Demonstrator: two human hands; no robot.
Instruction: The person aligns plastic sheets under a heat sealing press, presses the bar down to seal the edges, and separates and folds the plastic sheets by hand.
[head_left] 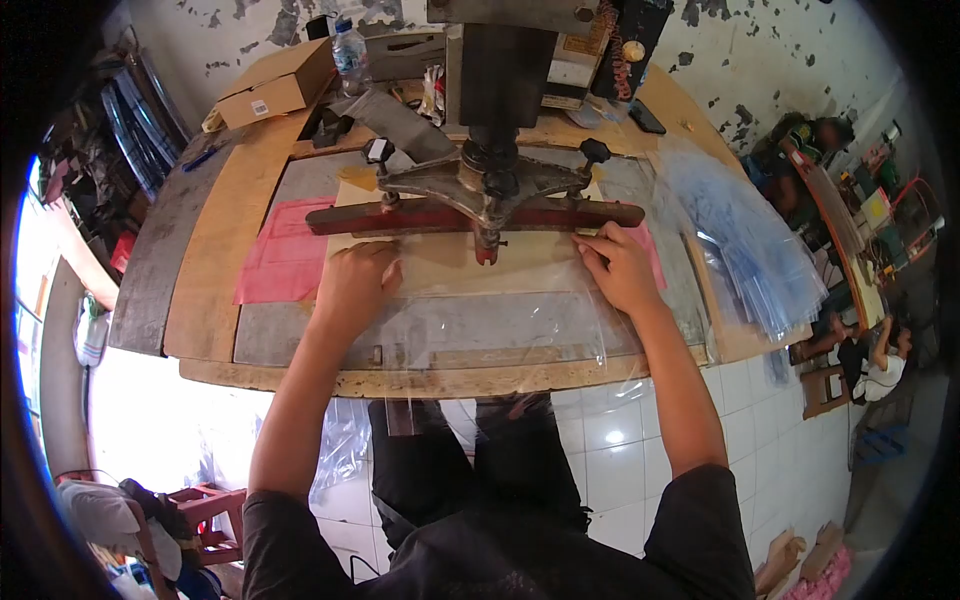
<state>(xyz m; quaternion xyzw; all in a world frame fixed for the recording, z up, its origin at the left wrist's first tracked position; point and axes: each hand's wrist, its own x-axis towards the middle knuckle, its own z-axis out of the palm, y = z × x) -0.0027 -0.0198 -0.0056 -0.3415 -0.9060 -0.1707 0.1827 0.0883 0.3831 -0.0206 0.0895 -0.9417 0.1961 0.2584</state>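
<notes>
Black shirt [450, 548] nearest | left hand [356, 285], right hand [626, 268] curled, grip unclear | clear plastic sheet [500, 335] between, best kept flat | keep clear of red press bar [570, 217] just ahead

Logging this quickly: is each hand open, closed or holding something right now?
Left hand: curled in beside the clear plastic sheet; grip cannot be told.
Right hand: bent at the same sheet; grip cannot be told.

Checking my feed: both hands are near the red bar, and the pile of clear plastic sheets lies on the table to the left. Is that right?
Not quite: the pile of clear plastic sheets lies on the right of the table, as the head view shows. Both hands, left hand and right hand, are near the red bar.
</notes>
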